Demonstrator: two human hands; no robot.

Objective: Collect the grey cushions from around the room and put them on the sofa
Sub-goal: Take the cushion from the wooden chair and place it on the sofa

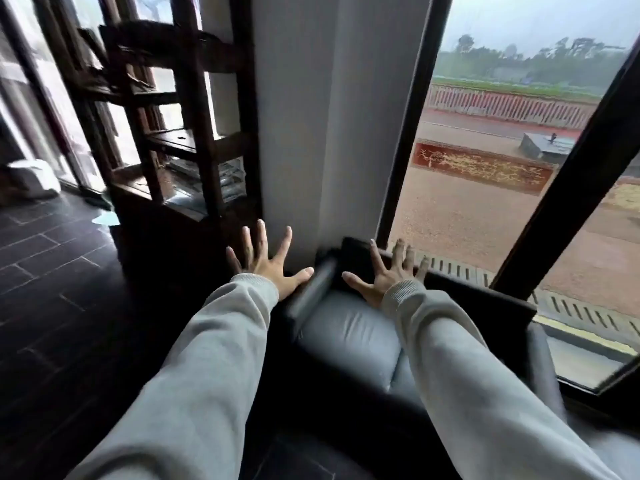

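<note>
A dark sofa (349, 344) with grey-blue leather seat pads stands below me, its end against the white wall and its back under the window. A dark cushion (356, 261) stands in the sofa's far corner, blurred, between my two hands. My left hand (266, 268) is spread wide over the sofa's armrest, holding nothing. My right hand (388, 275) is spread over the corner of the seat, just right of the cushion, fingers apart. Both arms wear light grey sleeves.
A tall dark wooden shelf unit (180, 133) stands left of the sofa against the wall. Dark tiled floor (52, 271) stretches to the left, with a white object (33, 180) at its far edge. A big window (502, 150) rises behind the sofa.
</note>
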